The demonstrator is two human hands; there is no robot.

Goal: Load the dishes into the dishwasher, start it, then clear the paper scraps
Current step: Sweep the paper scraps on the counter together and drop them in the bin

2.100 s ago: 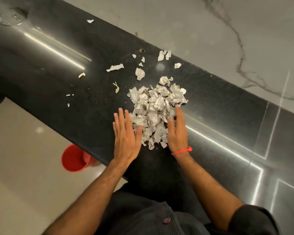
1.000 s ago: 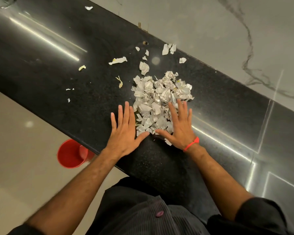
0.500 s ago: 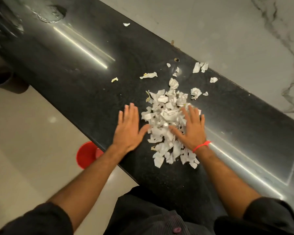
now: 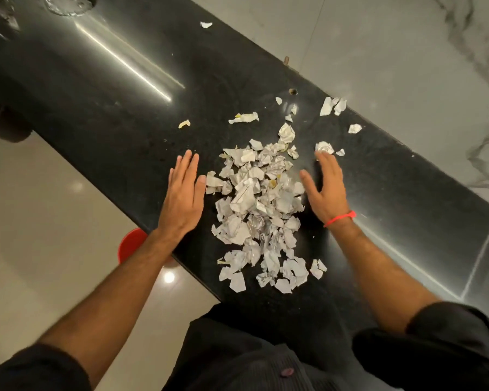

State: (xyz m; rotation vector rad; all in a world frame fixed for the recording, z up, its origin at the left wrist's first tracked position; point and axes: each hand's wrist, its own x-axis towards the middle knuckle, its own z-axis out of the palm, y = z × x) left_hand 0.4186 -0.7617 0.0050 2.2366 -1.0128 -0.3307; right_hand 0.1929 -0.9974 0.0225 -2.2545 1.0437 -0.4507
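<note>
A pile of torn white paper scraps [image 4: 259, 210] lies on the glossy black counter [image 4: 124, 114], stretched toward the near edge. My left hand [image 4: 184, 194] lies flat on the counter just left of the pile, fingers straight, thumb touching the nearest scraps. My right hand [image 4: 323, 187], with a red wrist band, stands on its edge at the pile's right side, fingers straight, holding nothing. Loose scraps [image 4: 332, 105] lie scattered beyond the pile, one crumpled bit [image 4: 323, 147] at my right fingertips.
A red bucket [image 4: 130, 244] stands on the pale floor below the counter's near edge, partly hidden by my left forearm. A water puddle [image 4: 68, 4] sits at the counter's far left. A marble-patterned wall [image 4: 407, 66] borders the counter's far side.
My right hand has lifted off the pile and moved to its right side. The pile has been dragged toward the near edge and spread out. My left hand stays flat beside it.
</note>
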